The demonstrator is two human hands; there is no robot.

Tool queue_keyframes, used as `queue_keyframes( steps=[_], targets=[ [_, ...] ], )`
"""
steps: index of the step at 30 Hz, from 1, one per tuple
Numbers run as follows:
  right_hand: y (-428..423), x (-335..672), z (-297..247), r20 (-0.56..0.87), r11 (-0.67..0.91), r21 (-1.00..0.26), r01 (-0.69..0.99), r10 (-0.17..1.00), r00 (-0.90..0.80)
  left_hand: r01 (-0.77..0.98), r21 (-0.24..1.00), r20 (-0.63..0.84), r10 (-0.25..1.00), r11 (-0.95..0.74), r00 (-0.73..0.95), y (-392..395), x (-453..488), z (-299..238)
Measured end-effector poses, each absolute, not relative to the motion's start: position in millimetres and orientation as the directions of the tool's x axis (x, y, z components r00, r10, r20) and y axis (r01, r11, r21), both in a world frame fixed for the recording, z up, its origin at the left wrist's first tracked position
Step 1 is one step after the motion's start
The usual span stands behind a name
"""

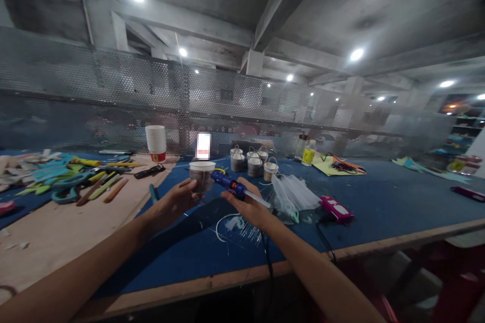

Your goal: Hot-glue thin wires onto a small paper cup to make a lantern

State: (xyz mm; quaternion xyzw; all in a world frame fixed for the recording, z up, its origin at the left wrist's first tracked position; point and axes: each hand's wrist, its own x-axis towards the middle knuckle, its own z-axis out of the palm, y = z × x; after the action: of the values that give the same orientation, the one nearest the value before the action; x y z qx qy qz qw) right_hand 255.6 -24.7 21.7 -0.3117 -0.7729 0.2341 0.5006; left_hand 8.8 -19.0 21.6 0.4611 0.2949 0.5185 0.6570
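My left hand [176,203] is closed around a paper cup [201,179] whose side is wrapped in brownish cord, its white rim facing up. In my right hand [253,206] is a blue glue gun [229,183], with a clear glue stick [257,199] jutting from its back end. The gun's nozzle points left, close to the cup's side; I cannot tell whether it touches. Behind my right hand stand several small cord-wrapped cups with handles [254,165]. White cord [217,229] and loose clear strands lie on the blue table below my hands.
Scissors [68,189], craft knives and coloured scraps cover the left side by a wooden board [76,239]. A stack of paper cups [155,140] stands at the back. Right of my hand lie a plastic bag [297,194] and a magenta device [337,210]. A black cable [267,257] crosses the table edge.
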Motion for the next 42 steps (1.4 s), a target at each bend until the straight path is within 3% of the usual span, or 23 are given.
queue_keyframes(
  steps=[42],
  targets=[
    [-22.1, 260.8, 25.0, 0.605, 0.650, -0.710, 0.273, 0.760, -0.235, -0.448, 0.888, 0.087, 0.918, 0.104, 0.386, -9.2, -1.5, 12.0]
  ],
)
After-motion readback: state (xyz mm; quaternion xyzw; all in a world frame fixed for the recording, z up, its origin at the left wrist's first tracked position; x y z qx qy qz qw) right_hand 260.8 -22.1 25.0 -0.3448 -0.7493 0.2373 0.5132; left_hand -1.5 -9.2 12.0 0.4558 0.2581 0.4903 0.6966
